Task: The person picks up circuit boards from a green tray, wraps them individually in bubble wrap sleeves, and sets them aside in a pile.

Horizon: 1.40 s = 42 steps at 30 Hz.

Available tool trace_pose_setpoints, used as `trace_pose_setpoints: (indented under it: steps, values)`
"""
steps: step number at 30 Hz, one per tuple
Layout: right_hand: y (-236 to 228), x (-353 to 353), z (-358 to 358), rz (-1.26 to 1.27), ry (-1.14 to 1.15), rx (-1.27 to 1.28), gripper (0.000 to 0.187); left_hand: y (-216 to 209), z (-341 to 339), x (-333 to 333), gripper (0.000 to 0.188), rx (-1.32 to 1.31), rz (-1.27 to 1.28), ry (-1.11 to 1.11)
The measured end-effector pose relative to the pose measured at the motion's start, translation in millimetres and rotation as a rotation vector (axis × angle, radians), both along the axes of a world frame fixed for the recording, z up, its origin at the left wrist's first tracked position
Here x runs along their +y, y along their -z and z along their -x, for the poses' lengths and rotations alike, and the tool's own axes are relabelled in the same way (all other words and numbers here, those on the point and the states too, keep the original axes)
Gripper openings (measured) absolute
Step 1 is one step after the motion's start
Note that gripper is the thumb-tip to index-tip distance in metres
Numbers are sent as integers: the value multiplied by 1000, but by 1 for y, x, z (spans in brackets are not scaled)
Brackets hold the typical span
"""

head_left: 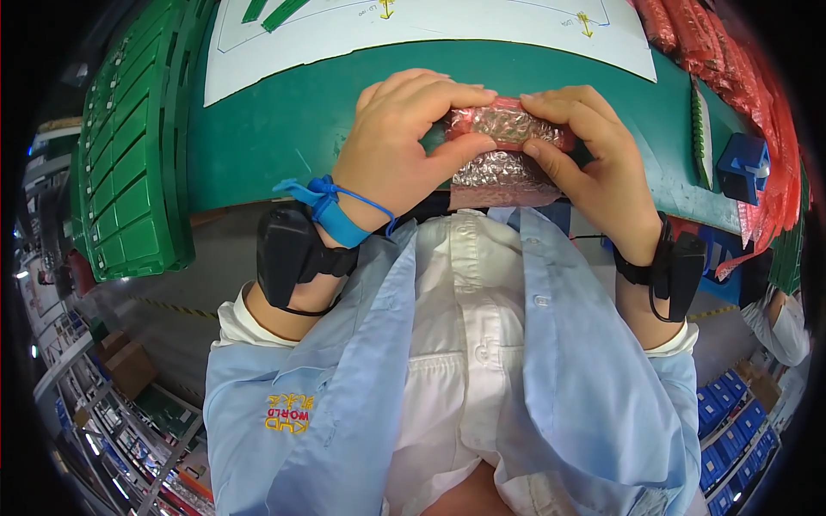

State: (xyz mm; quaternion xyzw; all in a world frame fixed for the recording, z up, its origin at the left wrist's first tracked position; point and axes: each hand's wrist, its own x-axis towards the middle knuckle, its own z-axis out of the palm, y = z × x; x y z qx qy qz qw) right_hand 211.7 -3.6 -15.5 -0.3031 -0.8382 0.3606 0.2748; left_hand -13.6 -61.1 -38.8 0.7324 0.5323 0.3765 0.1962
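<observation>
A pink bubble-wrap bundle (509, 125) is held up at the near edge of the green table (284, 129). My left hand (409, 125) grips its left end, thumb below and fingers along the top. On the other end my right hand (594, 142) is closed, with thumb and forefinger pinching it. A loose flap of the wrap (502, 182) hangs below the rolled part, towards my body. What lies inside the wrap cannot be made out clearly. A blue strap (340, 211) circles my left wrist, and black devices are worn on both forearms.
At the left stands a stack of green plastic trays (129, 163). A white sheet (430, 33) with drawn marks and green strips lies at the far side. Red bubble wrap (731, 73) is piled at the right, near a blue block (744, 168) and a narrow green-edged strip (701, 133).
</observation>
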Motion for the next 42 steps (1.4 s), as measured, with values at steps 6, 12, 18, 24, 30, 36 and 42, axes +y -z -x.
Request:
trace_pose_setpoints:
  steps: [6,12,18,24,30,36,42]
  values:
    - [-12,6,15,-16,-38,-7,30,3,13,3,38,76,-122,-27]
    - [-7,5,30,-26,39,49,26,-9,19,-3,37,80,-117,-32]
    - [-18,-14,32,51,59,45,25,-36,77,9,35,-32,-146,-343]
    - [-18,-30,38,80,81,44,24,-23,170,41,34,603,-46,-701]
    - [-15,-23,36,59,73,42,24,-2,190,52,37,573,17,-708]
    - [-7,-13,24,72,89,-5,28,-17,142,53,28,-8,158,-442]
    - [-2,-7,22,218,204,119,46,-59,22,17,15,-477,280,13]
